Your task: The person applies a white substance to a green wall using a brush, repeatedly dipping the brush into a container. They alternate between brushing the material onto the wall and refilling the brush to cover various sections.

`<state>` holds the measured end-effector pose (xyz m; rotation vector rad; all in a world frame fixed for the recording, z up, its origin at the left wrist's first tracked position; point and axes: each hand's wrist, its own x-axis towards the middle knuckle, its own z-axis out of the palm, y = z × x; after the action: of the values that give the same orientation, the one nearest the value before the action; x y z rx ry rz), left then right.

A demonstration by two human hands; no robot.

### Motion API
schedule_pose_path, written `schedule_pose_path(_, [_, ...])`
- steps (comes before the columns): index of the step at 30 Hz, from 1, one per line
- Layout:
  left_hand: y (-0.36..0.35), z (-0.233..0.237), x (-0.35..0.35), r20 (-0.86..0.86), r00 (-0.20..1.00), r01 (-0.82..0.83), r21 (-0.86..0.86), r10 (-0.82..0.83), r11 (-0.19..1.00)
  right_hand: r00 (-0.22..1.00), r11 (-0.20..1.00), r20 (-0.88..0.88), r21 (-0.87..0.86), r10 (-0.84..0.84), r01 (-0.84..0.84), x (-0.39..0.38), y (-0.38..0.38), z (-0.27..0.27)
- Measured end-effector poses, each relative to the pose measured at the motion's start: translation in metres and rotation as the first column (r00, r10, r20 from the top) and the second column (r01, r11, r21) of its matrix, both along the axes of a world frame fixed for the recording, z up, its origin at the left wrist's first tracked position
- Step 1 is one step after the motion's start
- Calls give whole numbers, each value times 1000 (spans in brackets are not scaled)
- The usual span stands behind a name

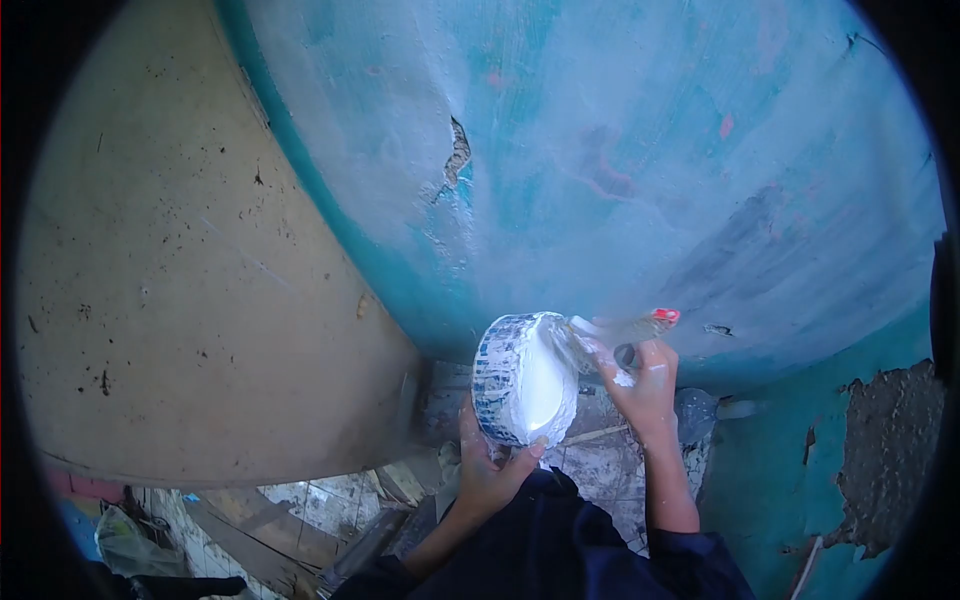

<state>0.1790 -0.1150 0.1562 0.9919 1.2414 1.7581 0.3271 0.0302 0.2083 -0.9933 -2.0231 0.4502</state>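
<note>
Head view shows the left hand (488, 478) cupping a tilted tub (500, 375) before the blue wall (560, 220), thumb at its near rim; the right hand (645, 388), forearm rising from near right, pinches a blurred tool (632, 328) beside the tub's right edge.

A dark-flecked tan panel (200, 260) stands near grimy floor tiles (335, 508), brown boards (245, 535) and a crumpled clear plastic bag (135, 545).

I find a chipped, patchy blue wall (620, 120); a speckled beige panel (200, 260) left of that wall; a dirty tiled floor (335, 505) below the same wall.
</note>
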Motion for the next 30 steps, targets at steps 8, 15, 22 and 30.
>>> schedule_pose_path(8, [5, -4, 37, -74, 996, -57, 5, 57, 998, 958, 990, 251, -5, 141, -144, 19, 15, -14])
schedule_pose_path(15, [6, -7, 52, 19, 997, -69, 7, 69, 998, 970, 981, 217, -184, 108, -68, 44, 25, -11])
schedule_pose_path(22, [9, -17, 48, 93, 977, -190, -14, 190, 982, 982, 677, -184, -716, 52, -170, 70, 37, -67])
schedule_pose_path(30, [19, -25, 35, 118, 935, -345, 81, 335, 935, 666, 158, -588, -792, -459, -590, 48, 7, -131])
